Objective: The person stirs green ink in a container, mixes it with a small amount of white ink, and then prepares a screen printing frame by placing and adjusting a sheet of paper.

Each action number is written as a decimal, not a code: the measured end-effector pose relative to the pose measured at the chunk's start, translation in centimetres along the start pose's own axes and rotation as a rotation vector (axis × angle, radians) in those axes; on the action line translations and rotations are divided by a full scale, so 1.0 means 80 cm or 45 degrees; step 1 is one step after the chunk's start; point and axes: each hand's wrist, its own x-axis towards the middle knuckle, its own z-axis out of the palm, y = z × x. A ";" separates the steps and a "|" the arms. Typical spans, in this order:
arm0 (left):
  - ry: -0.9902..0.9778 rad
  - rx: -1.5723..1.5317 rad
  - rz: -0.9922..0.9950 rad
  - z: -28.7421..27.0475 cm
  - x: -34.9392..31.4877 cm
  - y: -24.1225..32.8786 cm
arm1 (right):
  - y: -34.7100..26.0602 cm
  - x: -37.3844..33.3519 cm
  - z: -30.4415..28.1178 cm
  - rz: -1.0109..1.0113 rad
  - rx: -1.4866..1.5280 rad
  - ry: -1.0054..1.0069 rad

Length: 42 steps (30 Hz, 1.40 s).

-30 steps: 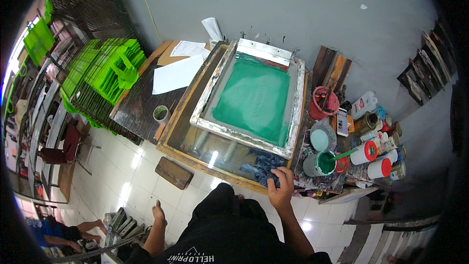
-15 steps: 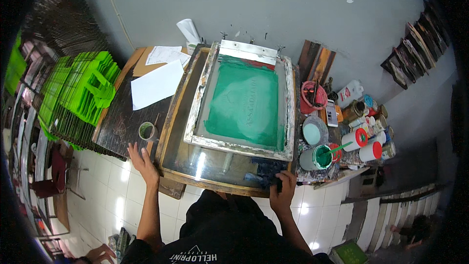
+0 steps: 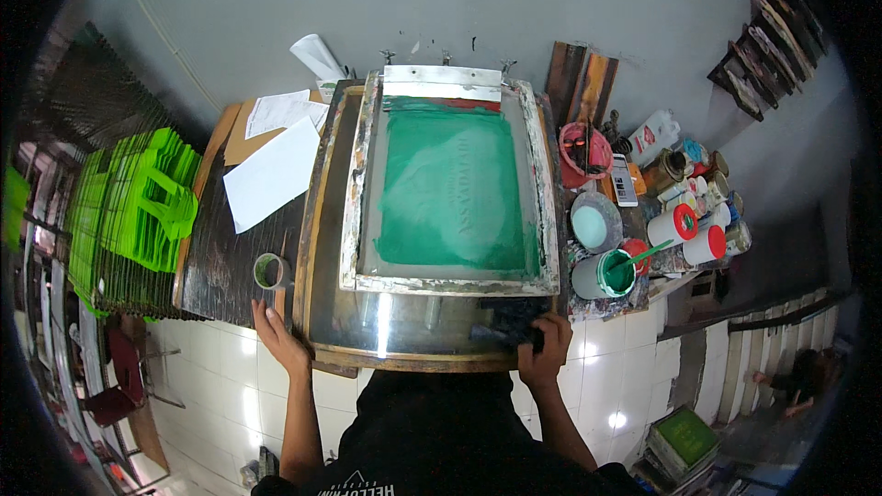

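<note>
At the front-left corner of the glass-topped printing table [image 3: 317, 349], my left hand [image 3: 283, 340] is open, fingers stretched out just below a tape roll [image 3: 286, 273]. My right hand [image 3: 546, 349] rests at the front-right corner, its fingers curled on the edge of a bunched dark cloth [image 3: 505, 320], partly hidden by the hand. Before me lies a screen-printing frame [image 3: 450, 285] with chipped, paint-stained edges. Green ink covers most of its mesh [image 3: 432, 211], where faint lettering shows. A white bar [image 3: 443, 79] crosses its far end.
Bright green bags [image 3: 152, 207] hang on a wire rack at left. White papers [image 3: 273, 174] lie on the dark side table. At right stand a green ink tub [image 3: 597, 276] with a green stick, a grey bowl [image 3: 597, 222], a pink basket [image 3: 584, 156], a phone [image 3: 625, 181] and several jars.
The view has shifted, and the frame and table appear squarer to me. My left hand stays open by the table's corner; my right hand remains at the dark cloth. The screen frame stays down.
</note>
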 end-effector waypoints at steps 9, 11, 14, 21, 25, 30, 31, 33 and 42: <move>-0.112 0.095 -0.035 0.001 0.003 -0.009 | 0.001 0.002 0.000 0.016 -0.033 0.050; -0.161 0.141 -0.036 -0.005 0.007 -0.008 | 0.001 -0.003 -0.002 0.032 -0.037 0.029; -0.125 -0.058 -0.212 -0.006 0.005 -0.018 | -0.002 -0.002 -0.005 0.055 -0.024 -0.023; -0.243 0.139 -0.192 -0.009 0.012 -0.019 | -0.001 -0.006 -0.004 0.073 -0.069 0.031; -0.262 0.226 -0.147 -0.008 0.009 -0.020 | 0.000 -0.004 -0.003 0.114 -0.067 0.011; -0.301 0.416 0.009 -0.024 0.009 -0.059 | -0.001 0.000 -0.002 0.137 -0.099 0.013; -0.328 0.482 0.028 -0.023 0.010 -0.056 | 0.000 -0.001 -0.002 0.139 -0.112 0.000; -0.340 0.462 -0.047 -0.021 0.012 -0.048 | 0.004 -0.004 -0.003 0.141 -0.138 -0.026; -0.289 0.226 -0.277 -0.011 0.008 -0.014 | 0.002 -0.008 -0.002 0.143 -0.082 -0.013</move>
